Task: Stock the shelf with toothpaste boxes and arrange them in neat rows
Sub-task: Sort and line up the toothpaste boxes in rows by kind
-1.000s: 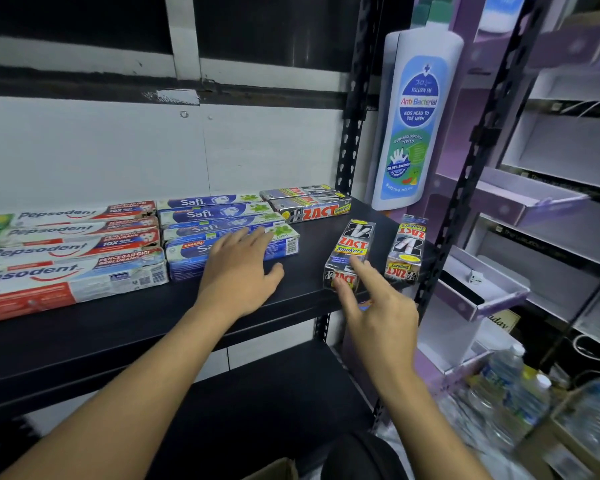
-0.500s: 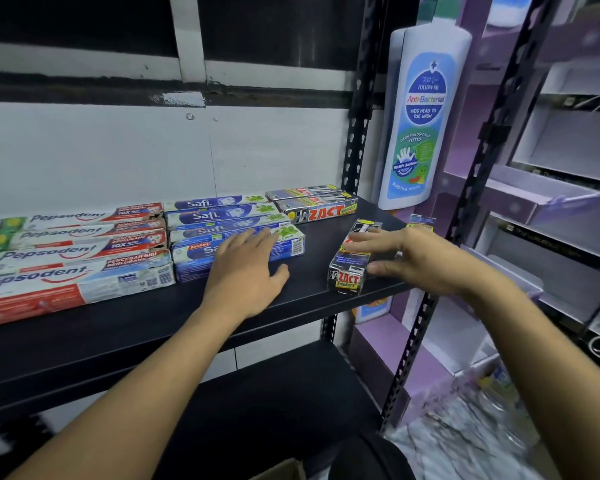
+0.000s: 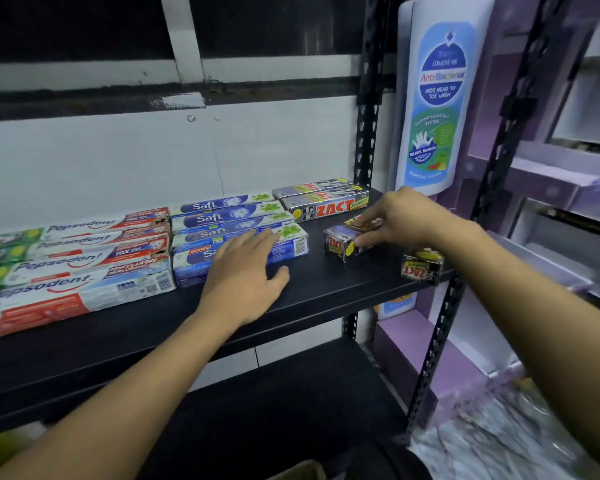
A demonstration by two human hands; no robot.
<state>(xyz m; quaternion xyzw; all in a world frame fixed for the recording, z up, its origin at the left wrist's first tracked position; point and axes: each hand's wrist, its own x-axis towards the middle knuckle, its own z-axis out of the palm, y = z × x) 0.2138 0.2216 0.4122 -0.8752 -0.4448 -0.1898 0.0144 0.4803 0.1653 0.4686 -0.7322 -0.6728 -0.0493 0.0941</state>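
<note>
On the black shelf (image 3: 326, 289) lie rows of Pepsodent boxes (image 3: 77, 268) at the left, Safi boxes (image 3: 222, 220) in the middle and two Zact boxes (image 3: 326, 202) at the back right. My left hand (image 3: 243, 271) rests flat on the front Safi box and the shelf, fingers straight. My right hand (image 3: 406, 223) grips a loose Zact box (image 3: 340, 242) from above and the right, its end pointing toward me. A second loose Zact box (image 3: 421, 266) lies at the shelf's right front corner, under my right forearm.
A black perforated upright (image 3: 368, 116) stands behind the Zact boxes, another (image 3: 440, 323) at the front right corner. A bottle-shaped body wash display (image 3: 437, 98) and purple cardboard shelving (image 3: 551, 174) lie to the right. A lower black shelf (image 3: 274, 410) sits beneath.
My right hand came over the top of the nearer loose Zact box, gripped it and drew it back and left toward the Zact row. The left hand stayed put.
</note>
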